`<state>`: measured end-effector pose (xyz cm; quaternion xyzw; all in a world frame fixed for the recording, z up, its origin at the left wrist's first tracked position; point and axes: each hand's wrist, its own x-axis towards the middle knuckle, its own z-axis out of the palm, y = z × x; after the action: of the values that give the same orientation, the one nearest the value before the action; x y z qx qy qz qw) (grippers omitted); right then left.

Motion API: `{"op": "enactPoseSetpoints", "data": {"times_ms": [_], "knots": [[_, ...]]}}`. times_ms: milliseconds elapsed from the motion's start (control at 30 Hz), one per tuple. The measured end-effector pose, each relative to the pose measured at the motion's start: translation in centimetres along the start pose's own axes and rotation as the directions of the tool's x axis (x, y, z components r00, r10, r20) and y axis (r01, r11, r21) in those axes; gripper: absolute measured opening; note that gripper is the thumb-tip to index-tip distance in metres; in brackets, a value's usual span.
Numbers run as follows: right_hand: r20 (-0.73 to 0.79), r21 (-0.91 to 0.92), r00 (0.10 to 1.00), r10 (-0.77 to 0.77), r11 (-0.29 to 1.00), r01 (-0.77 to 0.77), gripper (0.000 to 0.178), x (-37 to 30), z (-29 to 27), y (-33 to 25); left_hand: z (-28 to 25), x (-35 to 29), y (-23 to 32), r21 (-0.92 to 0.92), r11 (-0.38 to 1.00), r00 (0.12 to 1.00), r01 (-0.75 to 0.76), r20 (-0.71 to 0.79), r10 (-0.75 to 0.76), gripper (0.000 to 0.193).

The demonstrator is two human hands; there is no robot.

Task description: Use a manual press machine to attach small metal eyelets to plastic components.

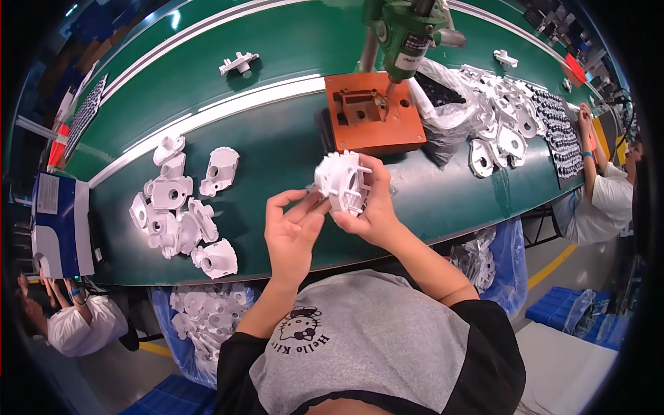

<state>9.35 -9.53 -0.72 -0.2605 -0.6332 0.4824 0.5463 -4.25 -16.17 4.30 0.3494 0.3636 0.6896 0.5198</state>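
Observation:
A white plastic housing [340,181] with several posts and ribs is held up over the table's near edge, in front of the press. My right hand [377,207] grips it from the right, thumb below and fingers behind its far side. At its lower left is my left hand [292,225], palm turned up. Its thumb and fingertips are drawn together beside the housing; a small dark thing may be between them, but I cannot make it out. Just beyond stands an orange fixture block [408,131] under a green press [401,41].
White plastic parts [169,197] lie piled on the green table [277,149] at left. More parts [508,114] lie at right beside a clear bag [443,117] and black trays [557,131]. Blue-lined bins [207,318] of parts stand below. Other people sit at both ends.

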Motion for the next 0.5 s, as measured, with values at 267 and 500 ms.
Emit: {"op": "enactPoseSetpoints", "data": {"times_ms": [267,500], "knots": [[0.212,-0.372,0.976,-0.044,0.920,0.122,0.079,0.7,-1.2,-2.2,0.4,1.3,-0.6,0.145,0.989,0.997,0.009,0.072,-0.019,0.039],[0.030,-0.539,0.999,-0.041,0.841,0.050,0.046,0.5,-6.6,-3.2,1.4,8.7,0.4,0.777,0.419,0.883,-0.469,0.420,0.209,0.011]]}}
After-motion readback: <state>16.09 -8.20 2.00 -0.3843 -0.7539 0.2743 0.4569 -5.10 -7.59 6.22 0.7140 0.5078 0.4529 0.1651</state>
